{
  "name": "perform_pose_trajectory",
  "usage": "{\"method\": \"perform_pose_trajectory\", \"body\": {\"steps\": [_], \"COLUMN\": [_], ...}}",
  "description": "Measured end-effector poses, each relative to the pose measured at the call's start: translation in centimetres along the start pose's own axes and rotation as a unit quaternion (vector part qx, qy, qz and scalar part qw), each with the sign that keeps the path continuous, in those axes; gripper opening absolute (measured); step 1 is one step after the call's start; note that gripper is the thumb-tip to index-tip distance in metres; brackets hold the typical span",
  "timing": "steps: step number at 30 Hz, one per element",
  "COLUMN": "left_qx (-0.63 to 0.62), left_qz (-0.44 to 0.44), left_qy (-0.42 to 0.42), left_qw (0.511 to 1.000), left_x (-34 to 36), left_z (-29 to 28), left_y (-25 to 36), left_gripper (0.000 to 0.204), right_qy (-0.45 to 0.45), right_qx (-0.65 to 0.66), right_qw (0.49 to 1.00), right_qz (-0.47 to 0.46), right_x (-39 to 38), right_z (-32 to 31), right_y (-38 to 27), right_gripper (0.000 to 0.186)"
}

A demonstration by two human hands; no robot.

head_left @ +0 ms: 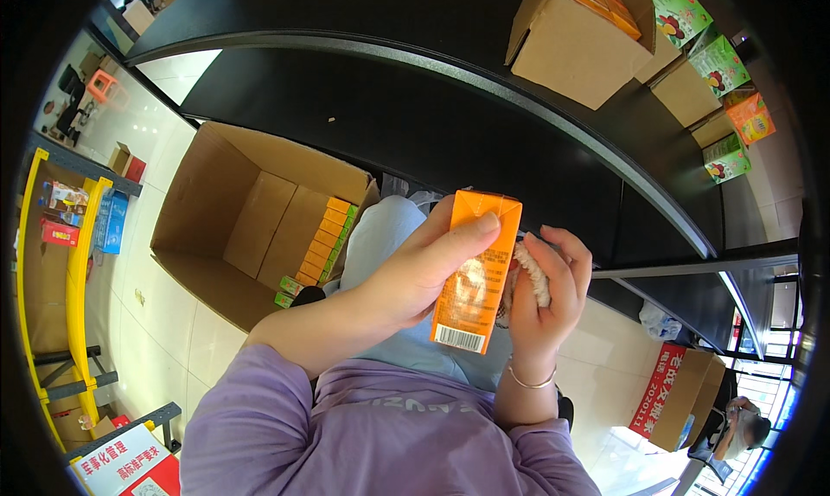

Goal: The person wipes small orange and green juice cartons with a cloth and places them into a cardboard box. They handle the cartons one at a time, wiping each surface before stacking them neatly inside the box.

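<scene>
My left hand (432, 262) grips an orange drink carton (471, 314) upright in front of me, thumb across its upper front, with a barcode at its bottom. Just right of it, my right hand (553, 297) has fingers curled round a white fluffy cloth (531, 273), close behind the carton's edge. To the left, an open cardboard box (207, 193) lies beside my legs, with a row of several small orange and green cartons (324, 236) along its right side.
A black shelf (389, 98) spans ahead, carrying an open box (579, 55) and several green and orange packages (718, 64) at upper right. A yellow rack (86, 280) stands left. Another cardboard box (692, 392) is at lower right, near a person (742, 427).
</scene>
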State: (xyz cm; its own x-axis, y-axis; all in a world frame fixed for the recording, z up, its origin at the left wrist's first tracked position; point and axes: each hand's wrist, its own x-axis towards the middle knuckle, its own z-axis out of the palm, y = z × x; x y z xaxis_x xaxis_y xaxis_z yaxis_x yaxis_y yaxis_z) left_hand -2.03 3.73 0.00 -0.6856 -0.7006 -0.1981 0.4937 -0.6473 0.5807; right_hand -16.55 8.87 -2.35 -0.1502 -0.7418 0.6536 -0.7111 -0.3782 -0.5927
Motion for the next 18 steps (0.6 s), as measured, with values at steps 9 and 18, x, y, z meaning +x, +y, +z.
{"method": "perform_pose_trajectory", "body": {"steps": [9,18], "left_qx": [0.101,0.1], "left_qz": [0.092,0.076], "left_qy": [0.048,0.047], "left_qw": [0.989,0.991], "left_x": [0.5,0.6], "left_z": [0.0,-0.2], "left_y": [-0.8,-1.2], "left_gripper": [0.044,0.044], "right_qy": [-0.121,-0.15], "right_qx": [0.252,0.315], "right_qw": [0.943,0.908], "right_qz": [0.179,0.234], "right_x": [-0.7,-1.5], "right_z": [0.1,0.2], "right_y": [-0.4,-1.0], "right_gripper": [0.04,0.058]}}
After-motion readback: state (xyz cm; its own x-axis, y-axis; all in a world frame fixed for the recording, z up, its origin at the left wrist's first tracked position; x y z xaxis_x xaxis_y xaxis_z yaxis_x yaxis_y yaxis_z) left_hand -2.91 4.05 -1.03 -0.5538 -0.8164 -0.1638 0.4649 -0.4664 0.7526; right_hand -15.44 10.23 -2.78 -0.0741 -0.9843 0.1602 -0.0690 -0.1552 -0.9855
